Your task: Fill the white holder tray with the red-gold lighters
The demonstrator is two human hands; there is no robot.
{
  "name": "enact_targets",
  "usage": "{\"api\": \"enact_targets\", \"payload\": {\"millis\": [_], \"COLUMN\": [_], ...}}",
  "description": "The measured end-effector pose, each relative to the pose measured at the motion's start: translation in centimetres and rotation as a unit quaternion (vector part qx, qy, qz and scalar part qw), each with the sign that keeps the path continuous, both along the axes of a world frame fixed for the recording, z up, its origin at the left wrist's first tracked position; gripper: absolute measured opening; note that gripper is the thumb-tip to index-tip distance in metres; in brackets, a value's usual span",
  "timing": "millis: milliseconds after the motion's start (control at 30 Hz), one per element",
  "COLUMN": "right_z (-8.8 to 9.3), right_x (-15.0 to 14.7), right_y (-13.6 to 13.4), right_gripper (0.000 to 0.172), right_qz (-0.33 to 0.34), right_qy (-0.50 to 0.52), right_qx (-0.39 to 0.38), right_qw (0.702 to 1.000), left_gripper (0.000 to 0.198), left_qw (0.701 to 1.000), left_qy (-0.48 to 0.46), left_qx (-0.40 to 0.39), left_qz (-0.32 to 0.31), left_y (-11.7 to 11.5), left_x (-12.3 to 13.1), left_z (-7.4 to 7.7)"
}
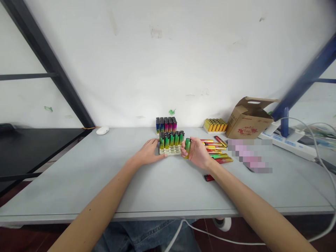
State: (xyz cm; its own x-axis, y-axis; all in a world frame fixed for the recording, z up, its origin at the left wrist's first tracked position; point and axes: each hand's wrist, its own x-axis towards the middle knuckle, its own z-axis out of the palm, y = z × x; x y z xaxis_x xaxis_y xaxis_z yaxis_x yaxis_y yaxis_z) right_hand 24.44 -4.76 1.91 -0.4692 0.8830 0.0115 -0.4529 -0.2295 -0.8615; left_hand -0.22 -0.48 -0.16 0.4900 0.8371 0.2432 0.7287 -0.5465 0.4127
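A pale tray (172, 152) with round holes sits in the middle of the table. Green-yellow lighters (172, 139) with black tops stand upright in its back part, and holes show along its front. My left hand (149, 153) grips the tray's left end, thumb at the front edge and fingers behind. At the right end of the tray, my right hand (198, 154) is closed around one green-yellow lighter (187, 147), held nearly upright. Several loose red, gold and green lighters (220, 156) lie beside and behind that hand. A dark red lighter (209, 177) lies near my right wrist.
Behind stands a second tray with blue and pink lighters (166, 124). A tray of yellow lighters (215, 125) is by the wall, beside an open cardboard box (248, 120). A white power strip (290, 144) with cables lies right. A white case (102, 130) is left.
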Motion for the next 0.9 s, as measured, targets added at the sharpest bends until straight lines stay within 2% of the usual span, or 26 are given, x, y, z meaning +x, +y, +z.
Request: {"api": "enact_targets", "payload": {"millis": [100, 267, 467, 900], "right_z": [-0.3, -0.5, 0.2, 0.5], "right_x": [-0.1, -0.5, -1.0, -2.0], "right_y": [0.1, 0.1, -0.1, -0.8], "right_gripper": [0.032, 0.028, 0.020, 0.013], "right_qz": [-0.001, -0.032, -0.072, -0.064], "right_qy": [-0.009, -0.041, -0.041, -0.058], "right_qx": [-0.014, 0.021, 0.009, -0.024], "right_qw": [1.000, 0.998, 0.996, 0.996], "left_gripper": [0.078, 0.076, 0.078, 0.075], "left_qw": [1.000, 1.000, 1.000, 1.000], "left_qy": [0.003, -0.006, -0.001, -0.003], "left_qx": [-0.001, 0.003, -0.002, -0.001], "left_qz": [0.001, 0.001, 0.002, 0.001], "left_y": [0.0, 0.0, 0.0, 0.0], "left_x": [0.1, 0.1, 0.1, 0.1], "left_z": [0.0, 0.0, 0.1, 0.0]}}
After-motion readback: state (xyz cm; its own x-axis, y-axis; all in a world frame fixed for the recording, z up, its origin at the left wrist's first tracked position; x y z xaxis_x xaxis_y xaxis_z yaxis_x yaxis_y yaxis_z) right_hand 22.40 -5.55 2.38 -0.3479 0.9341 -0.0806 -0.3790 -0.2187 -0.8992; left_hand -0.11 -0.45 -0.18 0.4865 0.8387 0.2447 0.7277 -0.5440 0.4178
